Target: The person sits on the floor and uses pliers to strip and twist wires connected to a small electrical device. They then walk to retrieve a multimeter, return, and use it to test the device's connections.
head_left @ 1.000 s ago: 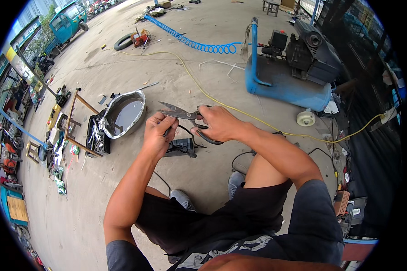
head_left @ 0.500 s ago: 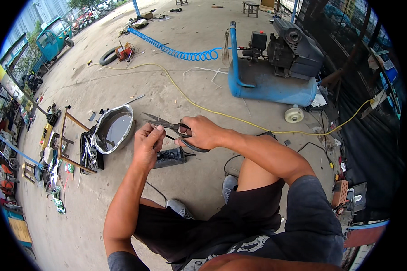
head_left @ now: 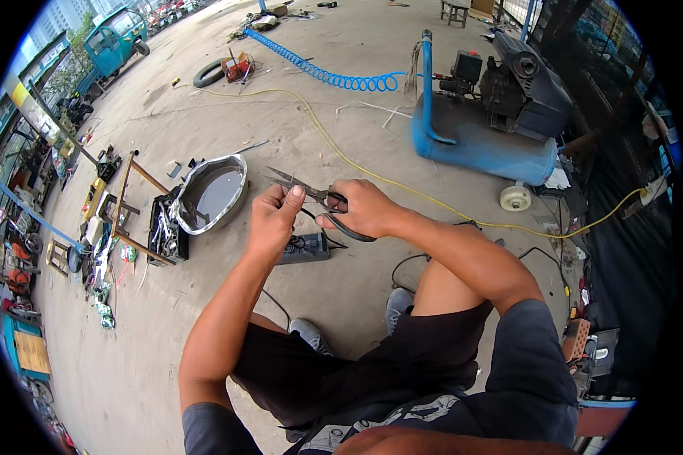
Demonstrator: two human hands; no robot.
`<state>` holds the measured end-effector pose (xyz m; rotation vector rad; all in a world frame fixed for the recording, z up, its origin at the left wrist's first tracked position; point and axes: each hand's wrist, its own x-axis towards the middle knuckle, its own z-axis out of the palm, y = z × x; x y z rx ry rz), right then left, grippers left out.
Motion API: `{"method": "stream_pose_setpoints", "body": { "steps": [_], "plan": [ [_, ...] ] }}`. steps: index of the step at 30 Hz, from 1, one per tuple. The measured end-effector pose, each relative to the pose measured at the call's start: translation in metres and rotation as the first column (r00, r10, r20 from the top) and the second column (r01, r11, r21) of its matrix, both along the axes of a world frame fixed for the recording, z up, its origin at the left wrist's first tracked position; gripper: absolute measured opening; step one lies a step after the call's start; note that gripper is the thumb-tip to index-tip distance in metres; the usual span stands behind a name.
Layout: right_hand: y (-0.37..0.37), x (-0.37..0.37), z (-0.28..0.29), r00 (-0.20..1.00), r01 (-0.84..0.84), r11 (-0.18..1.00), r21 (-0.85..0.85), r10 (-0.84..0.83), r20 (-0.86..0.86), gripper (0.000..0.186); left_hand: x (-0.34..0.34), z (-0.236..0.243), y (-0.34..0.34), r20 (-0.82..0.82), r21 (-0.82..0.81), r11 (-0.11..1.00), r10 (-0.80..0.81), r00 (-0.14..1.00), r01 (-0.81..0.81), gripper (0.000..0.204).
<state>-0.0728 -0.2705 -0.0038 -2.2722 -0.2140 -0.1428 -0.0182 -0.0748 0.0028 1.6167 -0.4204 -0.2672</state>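
My right hand (head_left: 364, 206) is wrapped round the handles of dark metal scissors (head_left: 319, 192), its fingers through the loops. The scissor blades point left and stand slightly apart, passing by my left thumb. Pinched between the thumb and fingers of my left hand (head_left: 272, 221) is a thin black cable (head_left: 309, 214), which runs toward the scissor handles. Its end is hidden by my fingers. Below my hands a dark grey box-shaped device (head_left: 306, 248) lies on the concrete floor, with a black lead at its right end.
To the left are a water-filled basin (head_left: 240, 199), a black crate of tools (head_left: 165, 227) and a wooden frame (head_left: 146, 176). A blue air compressor (head_left: 486, 149) stands at the right, with a coiled blue hose (head_left: 334, 79). A yellow hose (head_left: 425, 196) crosses the floor.
Both hands, with the scissors and cable, have risen slightly. The head view has shifted, so the surroundings sit farther right. Both grips are the same.
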Motion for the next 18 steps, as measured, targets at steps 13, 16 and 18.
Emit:
{"method": "stream_pose_setpoints", "body": {
  "steps": [13, 16, 18],
  "plan": [
    [0.0061, 0.0047, 0.0006, 0.999, 0.043, 0.997, 0.06, -0.041, -0.03, 0.052, 0.0047, -0.0022, -0.0007, 0.059, -0.063, 0.994, 0.095, 0.994, -0.091, 0.036],
    [0.0057, 0.0024, 0.0057, 0.998, 0.056, 0.998, 0.032, -0.055, -0.027, 0.051, 0.005, -0.0026, -0.0028, 0.082, -0.06, 0.995, 0.09, 0.993, -0.085, 0.036],
    [0.0078, 0.0021, 0.0074, 0.996, 0.077, 0.997, 0.028, -0.076, -0.038, 0.05, 0.0057, -0.0045, -0.0051, 0.097, -0.089, 0.991, 0.107, 0.99, -0.098, 0.039]
  ]
}}
